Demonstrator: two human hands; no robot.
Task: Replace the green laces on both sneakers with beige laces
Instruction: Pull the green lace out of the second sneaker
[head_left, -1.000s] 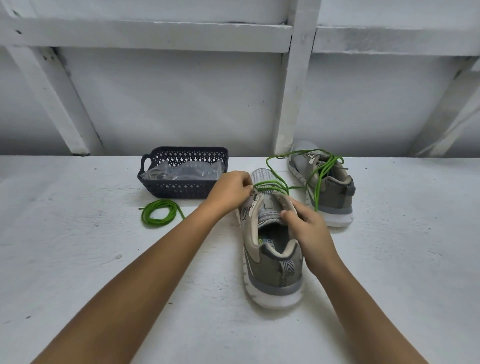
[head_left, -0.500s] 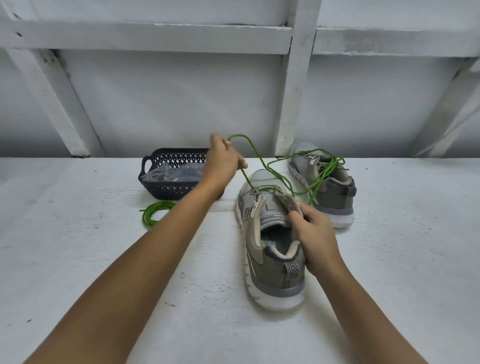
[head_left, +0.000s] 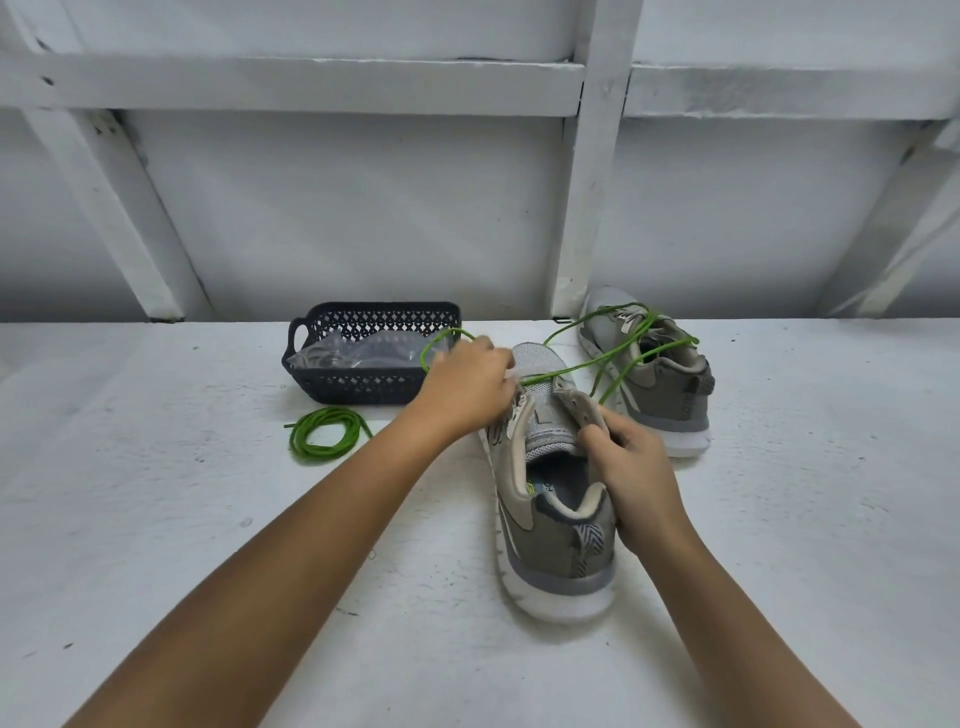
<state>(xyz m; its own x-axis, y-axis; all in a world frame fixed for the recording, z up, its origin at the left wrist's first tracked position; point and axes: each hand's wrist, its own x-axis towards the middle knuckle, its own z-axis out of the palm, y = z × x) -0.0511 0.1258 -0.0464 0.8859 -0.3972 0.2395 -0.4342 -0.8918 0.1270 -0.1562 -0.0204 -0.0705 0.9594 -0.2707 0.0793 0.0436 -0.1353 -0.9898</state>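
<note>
Seen from the head camera, a person works at a white table with both bare forearms stretched forward. The near sneaker, grey-olive with a white sole, stands heel toward the camera, right of centre. The right hand grips the shoe's right side at the collar, with the thumb and curled fingers closed on the eyelet flap. The left hand, slightly blurred, is at the front of the same shoe's lacing, its fingers curled around a green lace. A loop of it rises past the knuckles, and one strand runs to the right across the toe.

That strand reaches toward the far sneaker, which stands just behind and to the right, close to the wall. Loose green lace is draped over its top; whether this is the same lace cannot be told. A second green lace, the coiled lace, lies on the table left of the left forearm. Just behind it is a dark plastic basket holding a clear bag, whose contents are too blurred to make out.
</note>
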